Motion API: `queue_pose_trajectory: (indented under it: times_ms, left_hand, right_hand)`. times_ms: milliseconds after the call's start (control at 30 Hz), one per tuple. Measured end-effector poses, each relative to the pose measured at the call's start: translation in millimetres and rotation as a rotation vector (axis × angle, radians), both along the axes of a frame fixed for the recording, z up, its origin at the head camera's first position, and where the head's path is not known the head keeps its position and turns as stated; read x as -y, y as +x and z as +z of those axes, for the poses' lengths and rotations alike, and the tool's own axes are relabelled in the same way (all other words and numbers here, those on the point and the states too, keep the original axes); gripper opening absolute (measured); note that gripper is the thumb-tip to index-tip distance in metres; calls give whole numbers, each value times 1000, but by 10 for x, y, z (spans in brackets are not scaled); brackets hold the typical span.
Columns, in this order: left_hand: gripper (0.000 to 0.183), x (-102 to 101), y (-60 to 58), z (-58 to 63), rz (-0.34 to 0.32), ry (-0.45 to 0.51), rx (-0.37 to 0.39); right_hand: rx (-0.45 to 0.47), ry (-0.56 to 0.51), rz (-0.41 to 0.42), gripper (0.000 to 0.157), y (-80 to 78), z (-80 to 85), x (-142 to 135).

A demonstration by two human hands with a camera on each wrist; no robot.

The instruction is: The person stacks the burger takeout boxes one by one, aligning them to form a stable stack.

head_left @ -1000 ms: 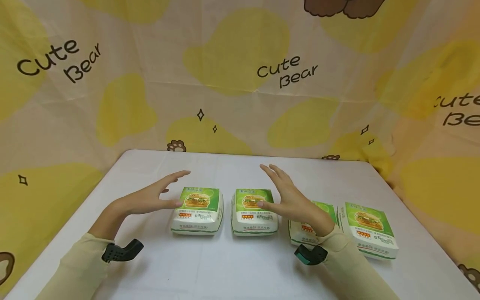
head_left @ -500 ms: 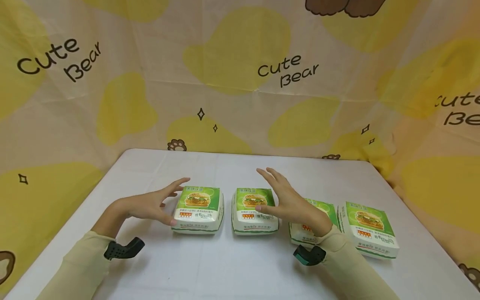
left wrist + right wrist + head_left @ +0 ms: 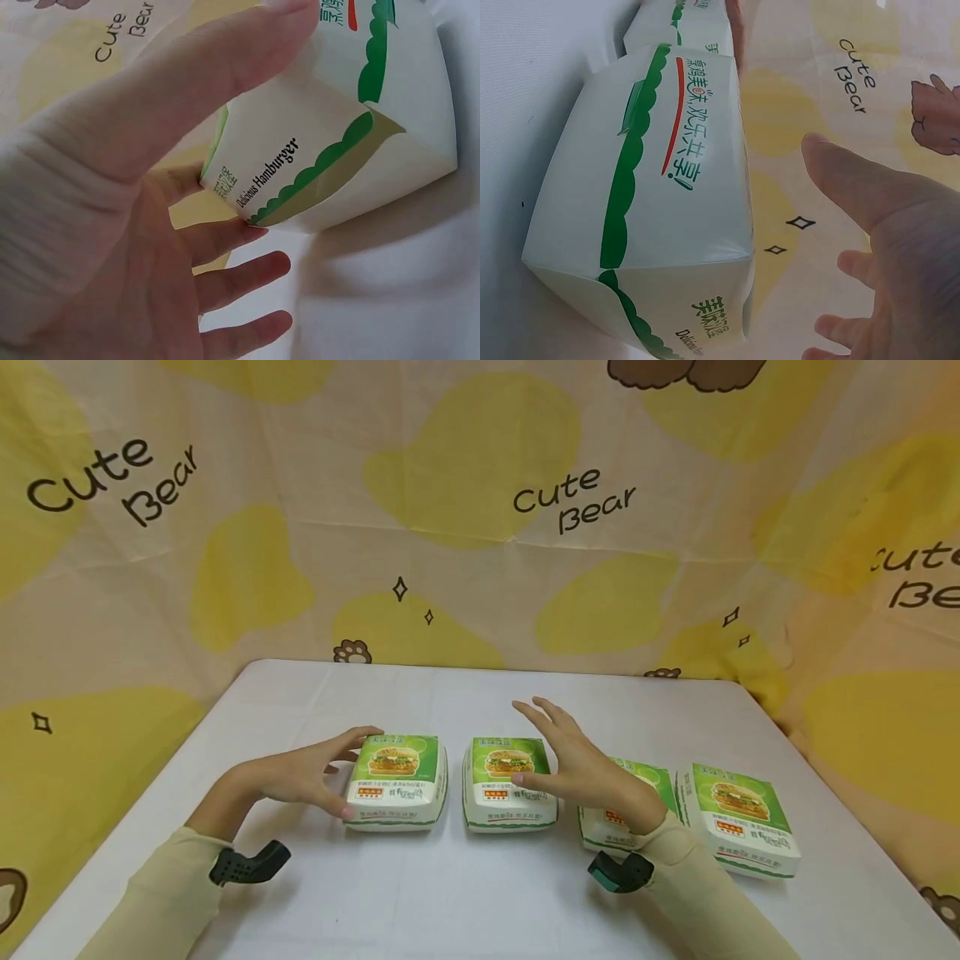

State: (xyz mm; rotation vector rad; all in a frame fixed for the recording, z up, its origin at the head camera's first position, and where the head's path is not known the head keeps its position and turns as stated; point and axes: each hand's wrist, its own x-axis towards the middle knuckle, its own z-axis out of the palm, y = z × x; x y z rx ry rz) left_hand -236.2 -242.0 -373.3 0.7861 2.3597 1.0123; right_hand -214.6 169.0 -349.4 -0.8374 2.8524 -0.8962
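My left hand (image 3: 303, 772) grips the left side of the leftmost hamburger box (image 3: 397, 766), a white and green carton with a burger picture on its lid. Its thumb lies at the front face and the index finger reaches behind the back edge; in the left wrist view the other fingers (image 3: 244, 281) spread beside the carton's side wall. My right hand (image 3: 581, 764) hovers with spread fingers above the right part of a second hamburger box (image 3: 504, 814). In the right wrist view its thumb (image 3: 844, 176) stands apart from this box (image 3: 690, 217).
Two more hamburger boxes stand to the right: one (image 3: 606, 835) partly hidden by the right hand and wrist, the other (image 3: 738, 818) turned slightly at its side. All are on a white table (image 3: 420, 902), with a yellow-patterned cloth (image 3: 465, 527) hanging behind.
My left hand has come down and closed in on the leftmost box, its thumb moving from above the lid to the front face. The right hand has shifted only slightly. The boxes have stayed in place.
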Motion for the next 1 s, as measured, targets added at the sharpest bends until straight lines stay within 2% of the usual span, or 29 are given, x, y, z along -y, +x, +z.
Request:
queue_pose_trajectory:
  times_ms: [133,400,700,800,1000]
  left_hand:
    - [110,15,-22,-12,14,38,-2]
    - [112,34,-57,-46,86,89,13]
    - [110,82,-118,-143,124,136,92]
    - [109,89,-128,-156,126,140,116]
    - [111,116,-139,-169,106,129,115]
  right_hand:
    - [8,9,-6,95,2,5,6]
    - [26,17,-11,92,-7,-13,8]
    - [50,31,-1,91,-23,-27,-10]
    - [52,36,1,91,-28,-20,-22]
    - [86,56,0,91,-38,-2,-49]
